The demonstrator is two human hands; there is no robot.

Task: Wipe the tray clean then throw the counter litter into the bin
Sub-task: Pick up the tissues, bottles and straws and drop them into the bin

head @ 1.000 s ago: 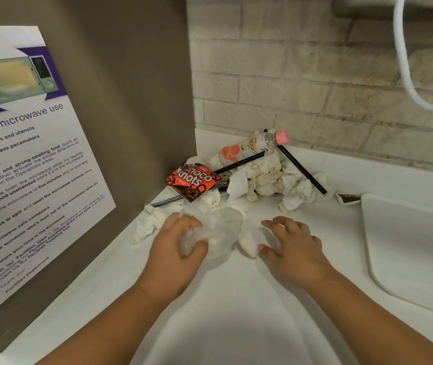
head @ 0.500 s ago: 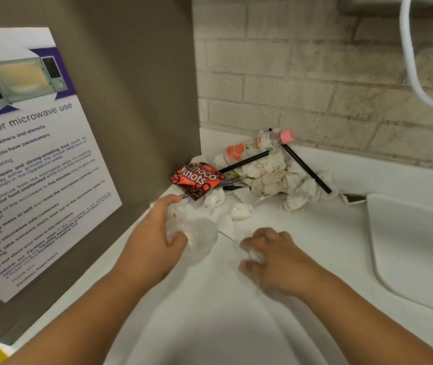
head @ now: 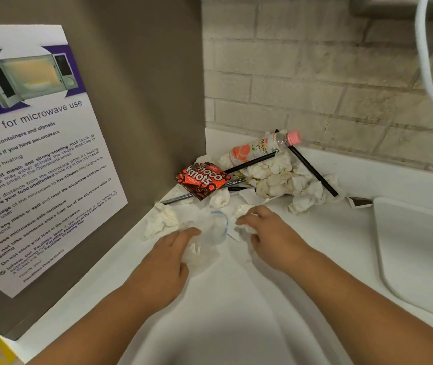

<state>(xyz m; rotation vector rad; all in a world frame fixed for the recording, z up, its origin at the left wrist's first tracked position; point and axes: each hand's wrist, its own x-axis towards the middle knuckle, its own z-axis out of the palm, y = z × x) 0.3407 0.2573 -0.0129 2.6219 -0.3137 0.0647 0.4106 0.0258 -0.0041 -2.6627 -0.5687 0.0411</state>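
Observation:
Litter is heaped in the counter corner: crumpled white tissues (head: 278, 180), a red Choco Knots wrapper (head: 202, 180), a small bottle with a pink cap (head: 262, 148) and black straws (head: 312, 167). My left hand (head: 169, 256) grips a clear plastic bag with tissue (head: 210, 233) in front of the heap. My right hand (head: 268, 230) curls its fingers round a small tissue wad (head: 248, 228) just right of the bag. The white tray (head: 418, 259) lies flat at the right.
A grey panel (head: 136, 101) with a microwave-use notice (head: 33, 159) walls off the left side. A brick wall (head: 315, 75) stands behind, with a white hose (head: 426, 61) hanging at upper right. A torn brown scrap (head: 359, 202) lies by the tray's corner.
Both hands have gathered tissues toward the heap. The right hand closed on a small wad and moved forward; the left hand kept the plastic bag and shifted slightly.

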